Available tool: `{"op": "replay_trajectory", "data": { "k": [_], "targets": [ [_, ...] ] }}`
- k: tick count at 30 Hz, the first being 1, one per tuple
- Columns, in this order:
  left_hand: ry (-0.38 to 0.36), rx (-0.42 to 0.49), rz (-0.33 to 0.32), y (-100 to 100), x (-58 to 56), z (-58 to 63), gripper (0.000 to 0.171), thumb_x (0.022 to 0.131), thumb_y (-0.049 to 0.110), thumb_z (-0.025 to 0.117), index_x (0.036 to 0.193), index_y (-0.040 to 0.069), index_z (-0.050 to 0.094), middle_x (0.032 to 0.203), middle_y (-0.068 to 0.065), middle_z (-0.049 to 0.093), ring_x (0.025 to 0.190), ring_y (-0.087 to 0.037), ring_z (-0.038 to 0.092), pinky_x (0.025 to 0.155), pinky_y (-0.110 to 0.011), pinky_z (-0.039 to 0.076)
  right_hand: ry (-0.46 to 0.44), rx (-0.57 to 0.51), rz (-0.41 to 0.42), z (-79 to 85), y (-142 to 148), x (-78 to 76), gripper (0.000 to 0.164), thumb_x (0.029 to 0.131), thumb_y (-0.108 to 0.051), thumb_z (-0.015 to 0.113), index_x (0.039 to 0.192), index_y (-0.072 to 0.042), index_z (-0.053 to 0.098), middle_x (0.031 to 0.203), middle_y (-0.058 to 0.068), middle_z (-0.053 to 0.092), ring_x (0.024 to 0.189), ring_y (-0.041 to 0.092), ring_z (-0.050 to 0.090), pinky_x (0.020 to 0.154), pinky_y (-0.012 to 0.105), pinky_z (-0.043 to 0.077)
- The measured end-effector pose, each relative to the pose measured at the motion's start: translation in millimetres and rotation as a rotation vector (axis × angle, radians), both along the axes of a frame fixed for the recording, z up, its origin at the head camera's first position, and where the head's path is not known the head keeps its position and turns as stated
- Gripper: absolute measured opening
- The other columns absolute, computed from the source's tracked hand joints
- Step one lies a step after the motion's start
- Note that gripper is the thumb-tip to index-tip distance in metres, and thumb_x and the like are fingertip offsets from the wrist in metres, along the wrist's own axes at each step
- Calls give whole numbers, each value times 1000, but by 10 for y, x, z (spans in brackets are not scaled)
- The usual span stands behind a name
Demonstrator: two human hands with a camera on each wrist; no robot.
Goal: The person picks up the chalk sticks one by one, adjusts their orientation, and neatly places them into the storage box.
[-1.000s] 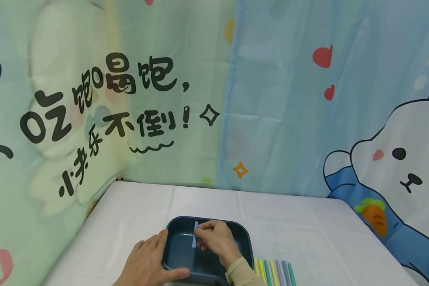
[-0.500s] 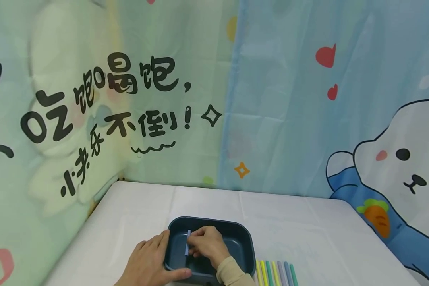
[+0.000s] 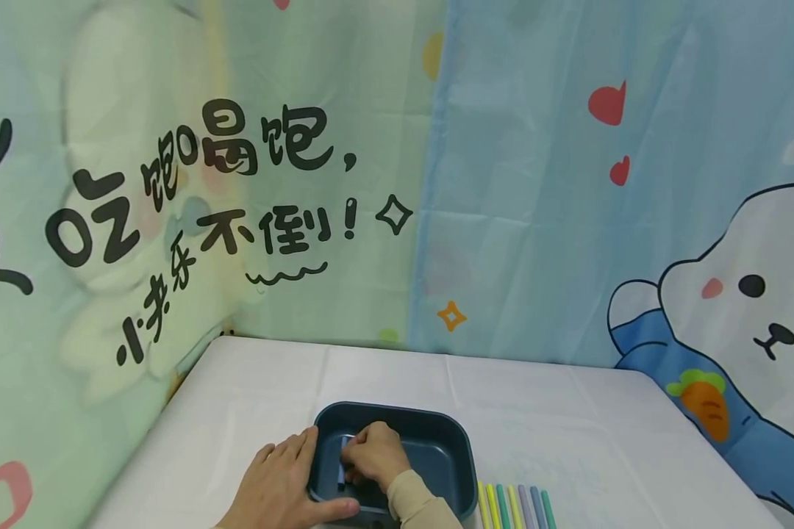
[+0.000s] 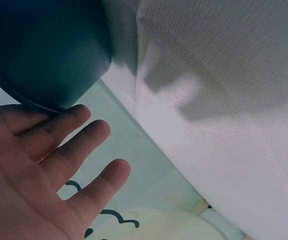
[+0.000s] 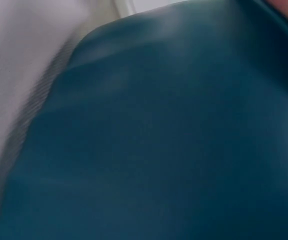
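Observation:
My right hand (image 3: 378, 459) is inside a dark teal rectangular tray (image 3: 437, 459) in the head view. Its fingers pinch a thin periwinkle-blue stick (image 3: 341, 476) near the tray's left wall, roughly parallel to that wall. My left hand (image 3: 276, 481) lies along the tray's left side, fingers straight at the rim and thumb by the front corner. From the left wrist view, the left fingertips (image 4: 76, 114) touch the outer wall of the tray (image 4: 54, 50). The right wrist view is filled by the tray's outer side (image 5: 134, 140); the stick does not show there.
To the right of the tray, several thin sticks (image 3: 514, 507) in yellow, green, lavender and blue lie in a row. The white cloth (image 3: 569, 433) covers the table, which ends at a printed curtain (image 3: 516, 220) behind and on the left.
My right hand has moved left and toward me inside the tray, carrying the stick from the middle to the left wall. The left hand stays at the rim.

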State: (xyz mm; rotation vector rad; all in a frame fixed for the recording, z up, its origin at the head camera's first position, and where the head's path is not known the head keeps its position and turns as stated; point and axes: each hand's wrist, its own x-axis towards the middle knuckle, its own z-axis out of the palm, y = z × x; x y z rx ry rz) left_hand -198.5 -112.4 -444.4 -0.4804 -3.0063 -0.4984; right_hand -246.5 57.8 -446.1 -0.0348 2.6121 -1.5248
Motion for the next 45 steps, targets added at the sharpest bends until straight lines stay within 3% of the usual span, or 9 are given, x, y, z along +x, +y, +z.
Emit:
{"op": "replay_trajectory", "data": {
  "k": [19, 32, 45],
  "targets": [
    [-25, 20, -4, 17, -23, 22, 122, 74, 93, 49, 148, -5, 46, 145, -18, 53, 131, -32, 52, 103, -56, 42, 31, 85, -38, -16, -14, -12, 25, 74, 2, 77, 55, -7, 62, 47, 2, 61, 41, 12, 62, 45, 25, 51],
    [-54, 28, -4, 26, -22, 32, 120, 75, 91, 51, 148, -4, 46, 144, -20, 54, 131, -33, 53, 103, -57, 42, 50, 128, -15, 86, 65, 17, 21, 78, -14, 82, 63, -8, 69, 51, 2, 64, 48, 16, 65, 53, 30, 54],
    [-62, 41, 7, 9, -29, 27, 121, 75, 92, 50, 148, -4, 46, 144, -19, 54, 130, -33, 53, 101, -58, 43, 56, 76, 38, 387, 193, 96, 17, 83, -20, 82, 86, -5, 75, 63, 4, 69, 52, 17, 66, 55, 32, 56]
  ]
}}
